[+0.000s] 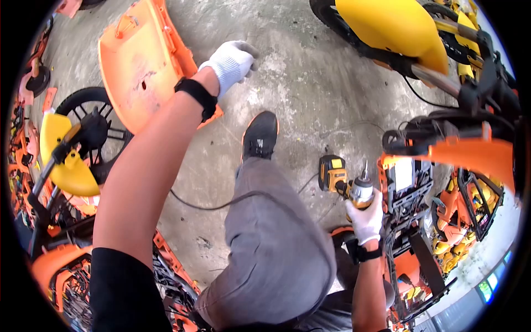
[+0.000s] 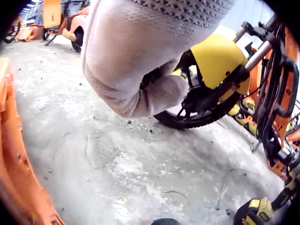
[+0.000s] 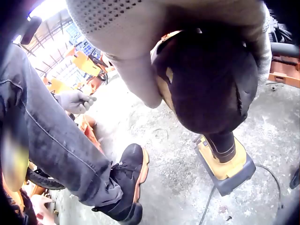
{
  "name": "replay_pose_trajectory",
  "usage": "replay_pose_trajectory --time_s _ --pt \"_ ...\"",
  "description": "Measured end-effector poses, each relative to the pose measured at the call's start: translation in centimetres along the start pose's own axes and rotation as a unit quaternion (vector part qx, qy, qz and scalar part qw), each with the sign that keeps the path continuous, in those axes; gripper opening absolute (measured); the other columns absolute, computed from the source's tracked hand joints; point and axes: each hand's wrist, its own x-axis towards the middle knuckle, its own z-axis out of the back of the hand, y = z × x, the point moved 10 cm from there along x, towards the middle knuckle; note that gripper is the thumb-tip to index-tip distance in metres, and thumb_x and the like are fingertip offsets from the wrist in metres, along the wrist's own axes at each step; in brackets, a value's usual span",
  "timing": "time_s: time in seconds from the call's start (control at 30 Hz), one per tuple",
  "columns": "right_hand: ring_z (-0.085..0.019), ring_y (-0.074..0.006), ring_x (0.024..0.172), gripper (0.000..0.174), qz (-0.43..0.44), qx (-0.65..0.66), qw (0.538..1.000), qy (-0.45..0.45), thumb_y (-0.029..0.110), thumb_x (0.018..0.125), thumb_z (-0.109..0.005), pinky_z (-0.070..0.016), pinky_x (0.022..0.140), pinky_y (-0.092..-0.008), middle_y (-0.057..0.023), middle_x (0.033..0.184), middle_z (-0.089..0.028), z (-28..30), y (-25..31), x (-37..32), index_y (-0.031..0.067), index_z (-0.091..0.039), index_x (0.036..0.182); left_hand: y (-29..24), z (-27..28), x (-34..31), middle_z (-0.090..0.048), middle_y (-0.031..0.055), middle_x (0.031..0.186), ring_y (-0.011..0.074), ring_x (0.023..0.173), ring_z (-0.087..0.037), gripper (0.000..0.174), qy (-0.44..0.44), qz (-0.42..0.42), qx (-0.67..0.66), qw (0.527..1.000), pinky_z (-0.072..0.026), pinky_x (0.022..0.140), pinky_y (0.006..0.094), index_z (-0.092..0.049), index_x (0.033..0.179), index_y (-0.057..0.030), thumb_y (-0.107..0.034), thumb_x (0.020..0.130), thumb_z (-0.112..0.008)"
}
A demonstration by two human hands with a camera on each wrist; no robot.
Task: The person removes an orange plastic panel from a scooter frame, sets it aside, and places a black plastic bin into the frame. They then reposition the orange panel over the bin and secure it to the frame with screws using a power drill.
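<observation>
My gloved right hand (image 1: 366,217) grips a yellow-and-black cordless impact driver (image 1: 362,192) round its motor head, with the metal bit pointing away from me. The driver's battery (image 3: 229,173) hangs over the concrete in the right wrist view, and its rear end fills the palm. My gloved left hand (image 1: 231,62) is held over the floor with its fingers loosely curled, and no object shows in it. Just left of that hand lies a large orange plastic panel (image 1: 138,72), which my left forearm partly covers.
A partly stripped vehicle frame with an orange part (image 1: 470,157) stands close on my right. Ahead right is a yellow front fender (image 1: 387,27) over a wheel. At left stands another wheel (image 1: 94,124) with a yellow fender. A dark cable (image 1: 215,207) crosses by my leg.
</observation>
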Motion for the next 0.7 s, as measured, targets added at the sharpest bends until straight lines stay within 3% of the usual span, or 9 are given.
replay_pose_trajectory --time_s 0.1,0.13,0.17,0.27,0.37,0.53,0.57,0.63,0.7 --pt "-0.061 -0.0254 0.086 0.061 -0.025 -0.003 1.0 0.016 0.014 0.063 -0.079 -0.0476 0.079 -0.0347 -0.0164 0.094 -0.06 -0.9 -0.1 0.9 0.0001 -0.045 0.112 -0.7 -1.9 6.5 -0.059 0.0028 0.071 0.0094 0.056 -0.054 0.019 0.025 -0.04 0.034 0.998 -0.0436 0.046 0.0232 -0.062 0.098 -0.0023 -0.016 0.086 -0.055" --pt "-0.061 -0.0248 0.087 0.061 -0.032 -0.005 0.999 0.012 0.014 0.063 -0.079 -0.0473 0.08 -0.0345 -0.0164 0.095 -0.06 -1.1 0.0 1.2 -0.0001 -0.045 0.112 -0.7 -2.2 8.3 -0.062 0.0049 0.076 0.0133 0.061 -0.057 0.023 0.006 -0.047 0.05 0.998 -0.0474 0.053 0.0271 -0.063 0.097 -0.0003 -0.019 0.086 -0.056" --pt "-0.06 -0.0242 0.088 0.061 -0.039 -0.008 0.999 0.009 0.014 0.063 -0.079 -0.0471 0.08 -0.0343 -0.0164 0.095 -0.06 -1.2 0.2 1.3 -0.0004 -0.045 0.112 -0.5 -2.9 10.0 -0.062 0.0049 0.076 0.0133 0.061 -0.057 0.023 0.007 -0.045 0.049 0.998 -0.0474 0.053 0.0271 -0.063 0.097 -0.0003 -0.019 0.086 -0.056" --pt "-0.058 -0.0217 0.087 0.059 -0.075 0.0 0.997 0.024 0.013 0.064 -0.078 -0.046 0.082 -0.0339 -0.015 0.095 -0.059 -1.3 0.5 1.9 -0.0007 -0.046 0.112 -1.6 -3.2 14.4 -0.067 0.0128 0.088 0.0245 0.083 -0.063 0.035 -0.084 -0.081 0.168 0.979 -0.0479 0.079 0.0326 -0.064 0.096 0.0014 -0.031 0.083 -0.06" --pt "-0.058 -0.0219 0.089 0.059 -0.112 0.01 0.993 0.028 0.013 0.064 -0.077 -0.045 0.083 -0.0337 -0.0146 0.097 -0.058 -1.5 0.3 2.1 0.0001 -0.045 0.112 -2.6 -4.4 17.9 -0.067 0.0152 0.092 0.0257 0.086 -0.064 0.031 -0.121 -0.103 0.193 0.968 -0.0481 0.079 0.0327 -0.065 0.097 -0.0023 -0.029 0.082 -0.061" --pt "-0.059 -0.025 0.091 0.064 -0.107 -0.031 0.993 0.043 0.012 0.062 -0.077 -0.0451 0.084 -0.0361 -0.0153 0.099 -0.058 -1.7 0.3 2.5 0.0014 -0.043 0.115 -4.2 -6.9 22.9 -0.065 0.0135 0.103 0.0301 0.096 -0.062 0.035 -0.159 -0.127 0.264 0.943 -0.0486 0.085 0.0356 -0.06 0.111 -0.0113 -0.031 0.082 -0.062" --pt "-0.059 -0.0254 0.091 0.065 -0.111 -0.028 0.993 0.038 0.012 0.061 -0.078 -0.0452 0.084 -0.0364 -0.0155 0.099 -0.057 -1.8 0.0 2.5 0.0013 -0.043 0.115 -4.5 -7.3 23.8 -0.064 0.0135 0.105 0.0314 0.098 -0.061 0.037 -0.17 -0.139 0.291 0.931 -0.0482 0.086 0.036 -0.06 0.11 -0.0116 -0.033 0.081 -0.064" --pt "-0.059 -0.0259 0.091 0.066 -0.102 -0.03 0.994 0.032 0.013 0.06 -0.078 -0.0453 0.084 -0.0368 -0.0159 0.099 -0.057 -2.2 -0.6 2.6 0.001 -0.043 0.115 -4.9 -8.4 25.8 -0.066 0.0095 0.099 0.025 0.089 -0.063 0.03 -0.177 -0.185 0.325 0.91 -0.0506 0.077 0.0339 -0.061 0.105 -0.0098 -0.031 0.085 -0.062" --pt "-0.059 -0.0279 0.091 0.07 -0.101 -0.014 0.995 0.02 0.014 0.058 -0.079 -0.0452 0.084 -0.0382 -0.0172 0.098 -0.056 -2.0 -1.1 2.3 0.0001 -0.042 0.116 -6.1 -8.6 24.7 -0.066 0.016 0.093 0.0318 0.087 -0.064 0.019 -0.183 -0.171 0.322 0.913 -0.0508 0.077 0.0386 -0.064 0.095 -0.0076 -0.014 0.081 -0.054"
